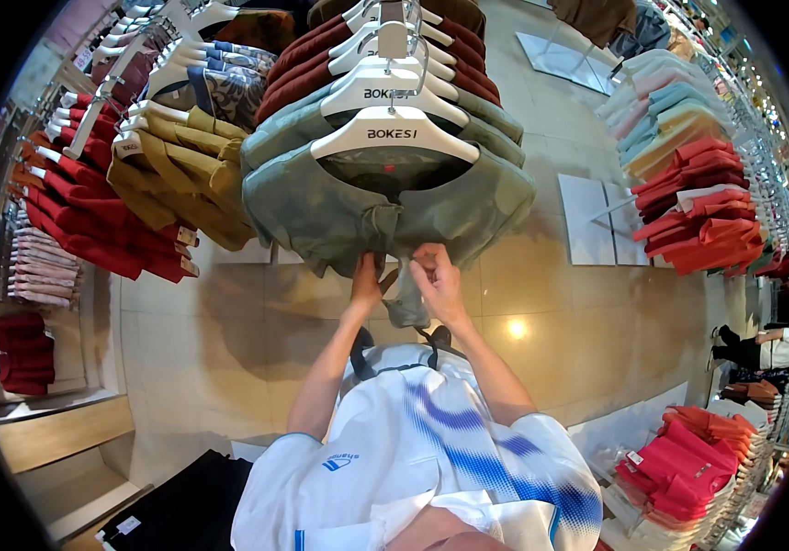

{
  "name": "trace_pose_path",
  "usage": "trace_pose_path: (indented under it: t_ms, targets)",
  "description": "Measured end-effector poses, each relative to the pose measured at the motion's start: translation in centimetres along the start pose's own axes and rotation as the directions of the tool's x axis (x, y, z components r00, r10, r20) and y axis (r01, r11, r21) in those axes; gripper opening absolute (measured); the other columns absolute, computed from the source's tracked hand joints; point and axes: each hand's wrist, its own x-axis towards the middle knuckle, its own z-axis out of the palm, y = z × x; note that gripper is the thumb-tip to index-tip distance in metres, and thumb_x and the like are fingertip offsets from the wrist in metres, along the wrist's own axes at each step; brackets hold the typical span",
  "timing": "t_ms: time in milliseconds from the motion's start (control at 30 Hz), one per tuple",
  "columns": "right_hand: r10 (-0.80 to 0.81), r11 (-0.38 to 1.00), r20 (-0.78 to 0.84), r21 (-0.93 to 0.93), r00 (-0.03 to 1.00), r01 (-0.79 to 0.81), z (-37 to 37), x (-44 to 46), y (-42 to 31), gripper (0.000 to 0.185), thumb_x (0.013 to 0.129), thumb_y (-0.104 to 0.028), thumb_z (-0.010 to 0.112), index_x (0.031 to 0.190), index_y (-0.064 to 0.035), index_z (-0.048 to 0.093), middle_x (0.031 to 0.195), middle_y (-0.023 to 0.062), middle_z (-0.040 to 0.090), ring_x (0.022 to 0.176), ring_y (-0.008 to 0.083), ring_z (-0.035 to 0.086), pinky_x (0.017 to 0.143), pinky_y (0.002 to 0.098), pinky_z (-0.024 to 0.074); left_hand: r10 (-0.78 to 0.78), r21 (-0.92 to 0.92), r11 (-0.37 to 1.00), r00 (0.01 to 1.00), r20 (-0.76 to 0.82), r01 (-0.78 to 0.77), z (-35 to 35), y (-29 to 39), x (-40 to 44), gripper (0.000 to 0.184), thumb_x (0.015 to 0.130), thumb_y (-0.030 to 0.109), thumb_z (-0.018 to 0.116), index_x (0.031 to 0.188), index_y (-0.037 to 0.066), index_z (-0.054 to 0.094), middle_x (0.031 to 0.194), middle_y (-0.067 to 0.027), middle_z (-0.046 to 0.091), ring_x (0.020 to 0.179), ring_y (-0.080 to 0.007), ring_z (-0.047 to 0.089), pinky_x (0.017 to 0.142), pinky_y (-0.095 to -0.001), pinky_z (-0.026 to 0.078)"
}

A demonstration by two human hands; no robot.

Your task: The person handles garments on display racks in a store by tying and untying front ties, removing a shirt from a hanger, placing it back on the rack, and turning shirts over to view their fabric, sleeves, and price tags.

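Your right hand (440,283) pinches a grey-green fabric shirt (326,213) at the metal rack's (393,40) near end. Your left hand (369,284) touches it, finger closure unclear.

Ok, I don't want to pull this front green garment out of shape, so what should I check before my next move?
1. Green garment on its white hanger: ok, the neckline hangs from it.
2. Hanger lettering facing you: ok, BOKESI reads upright.
3. Left hand at the garment's lower front: ok.
4. Right hand there too: ok, fingers curled.
5. Front lying smooth: not ok, fabric bunches at the middle.
6. Fastening near your fingertips: cannot tell, hands hide it.
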Motion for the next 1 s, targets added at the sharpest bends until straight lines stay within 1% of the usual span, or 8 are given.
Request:
trace_pose_path:
  t_ms: [67,133,333,467,533,600,800,1000]
  targets:
    - [-0.079,0.996,0.031,-0.036,0.996,0.080,-0.3,0.0,0.1,0.018,0.092,-0.003,0.059,0.109,-0.0017,0.054,0.070,-0.0005,0.056,0.061,0.0031,0.048,0.056,0.0190,0.0399,0.304,0.439,0.885,0.908,-0.290,-0.156,0.6,1.5,0.5,0.046,0.072,0.011,0.080,0.104,0.001,0.049,0.103,-0.0157,0.051,0.097,-0.0348,0.051,0.082,-0.0433,0.038]
    - [-0.062,0.994,0.060,-0.091,0.996,0.067,-0.7,-0.1,0.4,0.014,0.090,-0.002,0.059,0.104,-0.0012,0.061,0.083,0.0066,0.067,0.072,0.0101,0.063,0.065,0.0251,0.0501,0.286,0.441,0.890,0.899,-0.330,-0.121,0.5,1.2,1.6,0.036,0.074,0.009,0.075,0.099,0.002,0.049,0.105,-0.0174,0.049,0.100,-0.0396,0.048,0.080,-0.0469,0.035]
    - [-0.118,0.962,0.041,-0.244,0.992,0.125,-2.3,0.5,-0.4,0.012,0.089,-0.006,0.063,0.099,-0.0015,0.066,0.088,0.0076,0.070,0.075,0.0134,0.067,0.066,0.0270,0.0511,0.448,0.592,0.787,0.819,-0.357,-0.173,-0.3,-0.3,3.2,0.014,0.081,0.003,0.062,0.089,0.001,0.051,0.099,-0.0175,0.052,0.093,-0.0402,0.050,0.078,-0.0453,0.037]
    - [-0.237,0.878,0.147,-0.391,0.960,0.276,-3.7,1.5,-0.7,0.015,0.088,-0.006,0.063,0.102,-0.0027,0.066,0.091,0.0119,0.070,0.076,0.0205,0.069,0.068,0.0297,0.0526,0.135,0.066,0.990,0.969,-0.207,-0.124,-2.3,-2.7,1.1,0.012,0.086,0.004,0.062,0.092,0.001,0.052,0.088,-0.0098,0.056,0.079,-0.0234,0.056,0.072,-0.0319,0.041]
    - [-0.257,0.847,0.248,-0.407,0.934,0.342,-3.9,1.7,-0.8,0.017,0.088,-0.006,0.062,0.104,-0.0037,0.066,0.093,0.0140,0.069,0.080,0.0258,0.070,0.069,0.0319,0.0534,-0.033,-0.102,0.994,0.996,-0.077,0.025,-3.1,-1.7,-0.5,0.011,0.090,0.005,0.061,0.096,0.002,0.052,0.086,-0.0052,0.057,0.075,-0.0166,0.055,0.070,-0.0272,0.040]
    - [-0.197,0.855,0.281,-0.420,0.939,0.304,-3.9,1.5,-0.7,0.017,0.088,-0.005,0.062,0.105,-0.0036,0.065,0.094,0.0126,0.070,0.083,0.0262,0.070,0.070,0.0317,0.0534,-0.200,-0.545,0.825,0.979,-0.032,0.151,-4.0,1.3,-2.3,0.011,0.092,0.006,0.061,0.099,0.004,0.053,0.091,0.0007,0.056,0.085,-0.0079,0.053,0.076,-0.0251,0.041]
    - [-0.136,0.931,0.224,-0.303,0.965,0.202,-2.5,1.2,-0.2,0.018,0.084,-0.010,0.070,0.099,-0.0028,0.063,0.083,0.0122,0.070,0.074,0.0256,0.069,0.066,0.0321,0.0538,-0.344,-0.727,0.672,0.929,-0.139,0.140,-3.9,4.0,-4.6,0.031,0.086,0.001,0.067,0.110,0.003,0.048,0.096,-0.0030,0.057,0.093,-0.0106,0.052,0.081,-0.0247,0.040]
    - [-0.099,0.951,0.238,-0.263,0.966,0.162,-1.4,0.3,1.3,0.019,0.079,-0.010,0.076,0.092,-0.0012,0.064,0.085,0.0100,0.069,0.073,0.0182,0.068,0.063,0.0296,0.0526,-0.411,-0.572,0.804,0.848,-0.336,0.163,-4.4,4.6,-7.5,0.033,0.085,0.010,0.073,0.107,0.001,0.050,0.083,0.0002,0.055,0.077,-0.0057,0.048,0.068,-0.0214,0.039]
